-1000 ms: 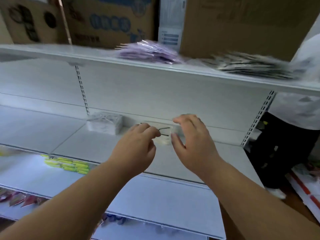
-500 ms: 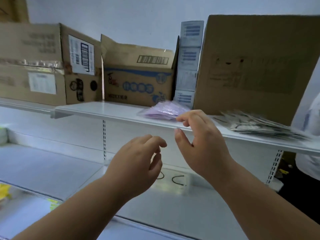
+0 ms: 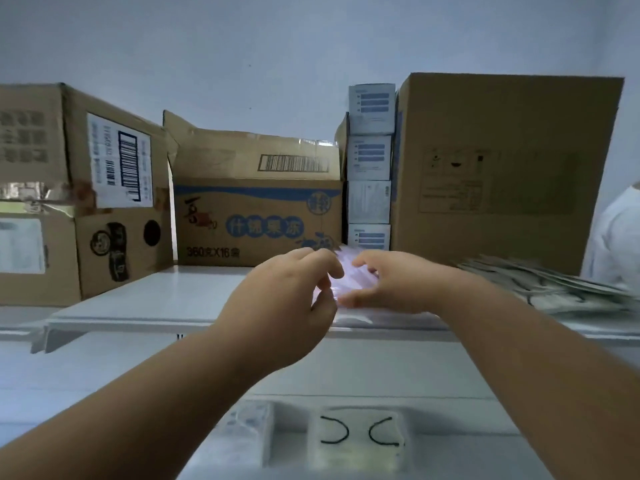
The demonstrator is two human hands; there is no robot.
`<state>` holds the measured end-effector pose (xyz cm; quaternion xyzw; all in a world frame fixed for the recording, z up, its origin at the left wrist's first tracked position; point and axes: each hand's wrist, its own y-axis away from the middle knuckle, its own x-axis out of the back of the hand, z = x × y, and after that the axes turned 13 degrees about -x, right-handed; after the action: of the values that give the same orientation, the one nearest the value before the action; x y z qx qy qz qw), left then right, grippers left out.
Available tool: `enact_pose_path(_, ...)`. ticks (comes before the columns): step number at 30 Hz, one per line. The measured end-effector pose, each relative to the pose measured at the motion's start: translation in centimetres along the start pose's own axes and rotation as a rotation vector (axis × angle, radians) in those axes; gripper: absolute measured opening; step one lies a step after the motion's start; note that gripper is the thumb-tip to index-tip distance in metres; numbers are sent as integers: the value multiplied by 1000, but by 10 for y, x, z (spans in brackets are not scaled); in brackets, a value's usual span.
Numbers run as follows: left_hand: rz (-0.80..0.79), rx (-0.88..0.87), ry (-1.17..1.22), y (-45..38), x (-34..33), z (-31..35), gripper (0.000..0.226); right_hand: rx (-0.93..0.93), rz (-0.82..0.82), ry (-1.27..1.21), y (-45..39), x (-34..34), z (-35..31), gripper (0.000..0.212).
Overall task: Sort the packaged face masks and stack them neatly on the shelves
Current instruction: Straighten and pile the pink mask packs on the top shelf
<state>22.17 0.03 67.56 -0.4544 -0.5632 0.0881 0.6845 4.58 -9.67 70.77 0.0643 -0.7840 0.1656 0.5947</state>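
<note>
A blurred pile of purple packaged masks [image 3: 350, 271] lies on the white upper shelf [image 3: 138, 303], in front of the boxes. My left hand [image 3: 291, 296] curls its fingers onto the pile's left end. My right hand [image 3: 394, 285] holds the right side, fingers on top and thumb underneath. Most of the pile is hidden by both hands. On the lower shelf lie a clear pack with black ear loops [image 3: 356, 441] and a stack of white packs [image 3: 246, 431].
A spread heap of grey mask packs [image 3: 554, 289] lies on the upper shelf to the right. Cardboard boxes [image 3: 256, 202] and a column of small white boxes [image 3: 370, 168] line the back. A person in white [image 3: 620, 237] stands at the right edge.
My view has tilted up from the lower shelf to the upper one. Both hands rose from the black-looped pack and closed in on the purple pile.
</note>
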Motion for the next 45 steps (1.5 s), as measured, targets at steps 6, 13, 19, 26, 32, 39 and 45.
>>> enact_pose_path(6, -171, 118, 143, -40, -9, -31, 21, -66, -45, -157, -21, 9, 11, 41)
enact_pose_path(13, -145, 629, 713, -87, -22, -44, 39, -2, 288, -138, -40, 16, 26, 20)
enact_pose_path(19, -115, 943, 1024, -102, -28, -59, 70, 217, 506, -228, -39, 15, 23, 18)
enact_pose_path(26, 231, 1036, 1143, -102, -41, -58, 29, 636, 286, -62, -30, -10, 16, 38)
enact_pose_path(32, 483, 1025, 1007, -90, -38, -67, 24, 391, 321, -349, -36, -5, 19, 57)
enact_pose_path(39, 359, 1117, 798, -70, -26, -100, 7, -60, -153, -12, -48, -3, 17, 73)
enact_pose_path(45, 157, 1049, 700, -84, -21, -134, 18, -124, -183, -81, -46, 0, 6, 99)
